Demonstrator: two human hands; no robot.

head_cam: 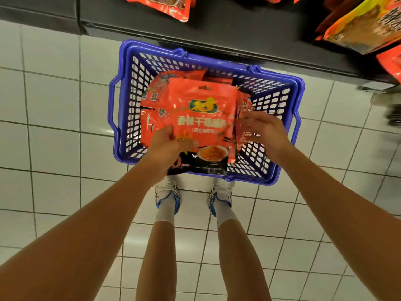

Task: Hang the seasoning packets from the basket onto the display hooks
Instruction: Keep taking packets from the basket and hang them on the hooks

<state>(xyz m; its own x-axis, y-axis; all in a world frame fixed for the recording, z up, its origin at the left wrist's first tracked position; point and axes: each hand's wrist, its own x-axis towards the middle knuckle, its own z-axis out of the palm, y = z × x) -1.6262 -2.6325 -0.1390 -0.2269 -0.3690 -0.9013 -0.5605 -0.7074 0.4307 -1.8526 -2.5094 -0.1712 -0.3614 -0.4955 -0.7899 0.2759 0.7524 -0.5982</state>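
A blue plastic basket (130,88) stands on the tiled floor, holding a stack of red seasoning packets (152,98). The top red-and-black packet (201,118) is raised at its near end. My left hand (171,144) grips its lower left edge, thumb on top. My right hand (264,131) hovers at the packet's right side with fingers spread and loosely bent, holding nothing; it is blurred. No display hooks are visible.
A dark shelf base (217,29) runs across the top, just behind the basket. Hanging red and orange packets (364,25) show at the top right and top middle. My feet in white shoes (167,196) stand just before the basket on white floor tiles (54,105).
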